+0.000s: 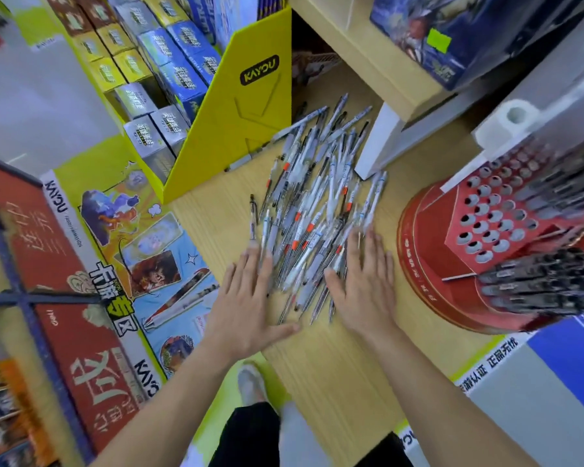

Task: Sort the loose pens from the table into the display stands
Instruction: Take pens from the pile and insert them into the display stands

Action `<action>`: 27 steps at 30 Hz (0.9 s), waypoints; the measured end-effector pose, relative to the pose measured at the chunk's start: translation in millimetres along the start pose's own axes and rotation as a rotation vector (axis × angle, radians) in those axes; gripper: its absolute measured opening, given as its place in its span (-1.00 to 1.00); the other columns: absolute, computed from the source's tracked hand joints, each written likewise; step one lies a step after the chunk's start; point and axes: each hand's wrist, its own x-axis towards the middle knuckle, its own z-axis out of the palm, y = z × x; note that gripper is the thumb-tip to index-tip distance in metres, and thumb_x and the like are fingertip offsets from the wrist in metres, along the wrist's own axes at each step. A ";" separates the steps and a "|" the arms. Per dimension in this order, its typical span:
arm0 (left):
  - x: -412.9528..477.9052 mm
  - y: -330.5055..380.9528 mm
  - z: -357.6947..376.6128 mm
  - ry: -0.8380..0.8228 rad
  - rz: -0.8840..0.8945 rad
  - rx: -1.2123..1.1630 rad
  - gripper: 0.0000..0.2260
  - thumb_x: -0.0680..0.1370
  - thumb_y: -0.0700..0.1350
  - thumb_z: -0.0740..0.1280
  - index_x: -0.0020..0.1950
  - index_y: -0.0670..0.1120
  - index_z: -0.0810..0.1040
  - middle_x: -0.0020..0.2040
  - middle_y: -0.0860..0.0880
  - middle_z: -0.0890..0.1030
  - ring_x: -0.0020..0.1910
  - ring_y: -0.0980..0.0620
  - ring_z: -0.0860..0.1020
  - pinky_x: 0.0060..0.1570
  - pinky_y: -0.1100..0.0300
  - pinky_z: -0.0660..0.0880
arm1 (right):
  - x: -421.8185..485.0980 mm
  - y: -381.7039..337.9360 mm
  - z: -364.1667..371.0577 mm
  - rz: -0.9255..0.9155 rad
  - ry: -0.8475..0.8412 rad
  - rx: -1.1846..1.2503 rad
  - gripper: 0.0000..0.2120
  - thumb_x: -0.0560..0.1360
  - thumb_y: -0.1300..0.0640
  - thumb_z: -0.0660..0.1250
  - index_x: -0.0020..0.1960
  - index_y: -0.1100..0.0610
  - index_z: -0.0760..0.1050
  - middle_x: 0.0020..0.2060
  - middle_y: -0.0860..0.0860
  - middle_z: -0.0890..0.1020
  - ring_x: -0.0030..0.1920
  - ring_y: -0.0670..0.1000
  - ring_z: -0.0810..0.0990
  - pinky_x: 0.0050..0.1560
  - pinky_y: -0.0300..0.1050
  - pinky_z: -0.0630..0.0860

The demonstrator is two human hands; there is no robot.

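Readable text: "KAYOU" badge on the yellow cardboard stand (pixel 250 129) just left of and behind the pen pile (pixel 317 203). "KAYOU" again on the poster (pixel 142 237) left of the pile, along with "卡游专区". The strip on the bench (pixel 334 365) front edge, near-right of the pile, reads "正品无忧". The gold print on the base of the red display stand (pixel 452 264), right of the pile, is too small to read. The boxes (pixel 169 62) left of and behind the pile carry logos that are too blurred to read.

Pens: loose heap on the wood bench, mostly clear or white barrels, some with orange bands. One stray pen (pixel 253 217) lies just off the pile's left edge.

Hands: both palm down, fingers straight and spread, gripping nothing. The left hand (pixel 246 298) has its fingertips on the pile's near-left edge and its thumb on the bench. The right hand (pixel 364 281) has its fingers lying over the near-right edge. Its fingertips are motion-blurred, so exact contact is unclear.

Hard to make out: the red stand is cut off by the frame on the right. Its upper face shows rows of holes. The lower face is packed with dark pens, smeared by blur. A white block (pixel 378 143) touches the pile's far-right side.
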 end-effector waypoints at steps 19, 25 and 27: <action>82.5 -17.9 -32.8 0.045 0.103 -0.423 -0.21 0.62 0.32 0.06 0.67 -0.12 -0.09 0.68 -0.09 -0.16 0.64 -0.07 -0.03 0.56 0.01 0.05 | -3.4 -38.9 8.1 0.303 0.170 0.228 -0.25 0.61 -0.30 -0.12 0.65 0.06 -0.21 0.64 0.10 -0.10 0.63 0.06 -0.14 0.60 0.14 -0.12; 105.8 -10.7 -37.2 0.071 0.024 -0.513 -0.25 0.65 0.25 0.00 0.66 -0.20 -0.12 0.67 -0.16 -0.10 0.64 -0.06 -0.09 0.59 0.13 -0.18 | -0.7 -64.7 18.6 0.364 0.093 0.129 -0.29 0.63 -0.28 -0.23 0.62 0.05 -0.34 0.61 0.05 -0.26 0.61 0.03 -0.28 0.59 0.03 -0.29; 109.2 -3.4 -34.3 0.070 0.050 -0.569 -0.33 0.70 0.16 -0.01 0.66 -0.20 -0.13 0.66 -0.17 -0.17 0.64 -0.02 -0.17 0.50 0.30 -0.33 | 8.3 -76.2 19.5 0.355 0.094 0.145 -0.32 0.63 -0.26 -0.25 0.63 0.04 -0.33 0.62 0.07 -0.25 0.62 0.04 -0.27 0.57 -0.01 -0.33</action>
